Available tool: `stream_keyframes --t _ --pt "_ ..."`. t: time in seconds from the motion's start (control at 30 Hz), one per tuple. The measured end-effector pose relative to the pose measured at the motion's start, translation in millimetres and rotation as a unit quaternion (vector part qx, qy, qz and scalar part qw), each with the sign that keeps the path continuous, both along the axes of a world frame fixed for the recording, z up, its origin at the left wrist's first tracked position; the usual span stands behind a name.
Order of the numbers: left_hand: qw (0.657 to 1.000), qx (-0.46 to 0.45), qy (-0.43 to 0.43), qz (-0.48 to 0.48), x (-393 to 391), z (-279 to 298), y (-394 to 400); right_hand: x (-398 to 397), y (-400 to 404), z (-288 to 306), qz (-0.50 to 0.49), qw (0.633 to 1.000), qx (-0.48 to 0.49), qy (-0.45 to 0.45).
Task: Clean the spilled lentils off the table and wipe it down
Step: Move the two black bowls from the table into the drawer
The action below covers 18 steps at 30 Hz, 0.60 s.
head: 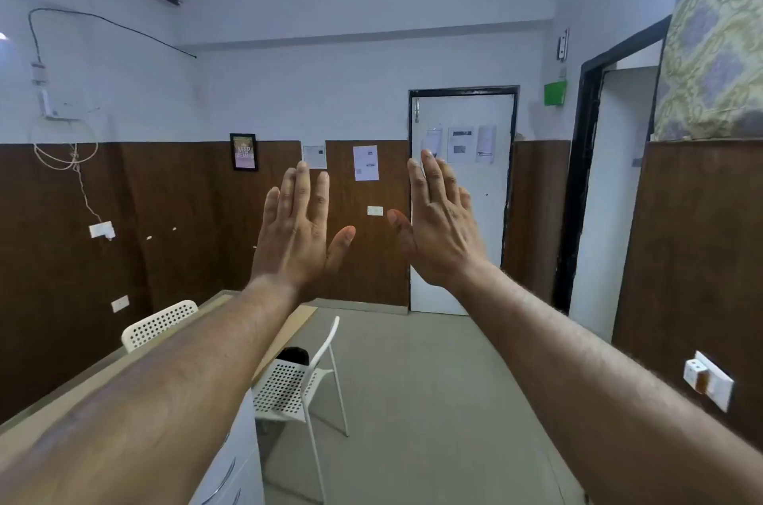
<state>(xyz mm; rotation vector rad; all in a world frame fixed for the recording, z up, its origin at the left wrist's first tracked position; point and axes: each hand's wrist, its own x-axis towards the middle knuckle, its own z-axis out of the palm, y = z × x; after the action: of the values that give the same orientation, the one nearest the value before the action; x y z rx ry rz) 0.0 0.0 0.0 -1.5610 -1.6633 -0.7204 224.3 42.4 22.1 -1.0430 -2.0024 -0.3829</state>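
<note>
Table [49,401] lower left, top mostly hidden by L forearm; lentils not visible. 2 white chairs [297,384] beside it. L hand [299,234] & R hand [439,225] raised mid-air, fingers straight, empty, apart.

White perforated chairs [295,389], white door [462,198] with papers, framed poster [244,151], green box [555,93]

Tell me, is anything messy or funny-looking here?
No spilled lentils show; most of the table is hidden by the arms. The left hand and right hand are raised, open and empty. A loose cord dangles in loops on the left wall.
</note>
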Motion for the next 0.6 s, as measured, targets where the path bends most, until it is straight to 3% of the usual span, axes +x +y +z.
stream_keyframes --t 0.17,0.33,0.6 --pt "0.999 -0.002 -0.035 -0.005 7.7 -20.5 18.5 2.8 28.2 -16.6 0.028 0.999 -0.029 0.017" --pt "0.991 -0.015 -0.125 -0.034 7.9 -47.5 36.9 -12.0 55.6 -40.6 0.101 0.992 -0.046 0.059" --pt "0.965 -0.059 -0.254 -0.031 -36.0 -124.5 60.4 -88.7 102.5 -112.3 0.209 0.961 -0.161 0.077"
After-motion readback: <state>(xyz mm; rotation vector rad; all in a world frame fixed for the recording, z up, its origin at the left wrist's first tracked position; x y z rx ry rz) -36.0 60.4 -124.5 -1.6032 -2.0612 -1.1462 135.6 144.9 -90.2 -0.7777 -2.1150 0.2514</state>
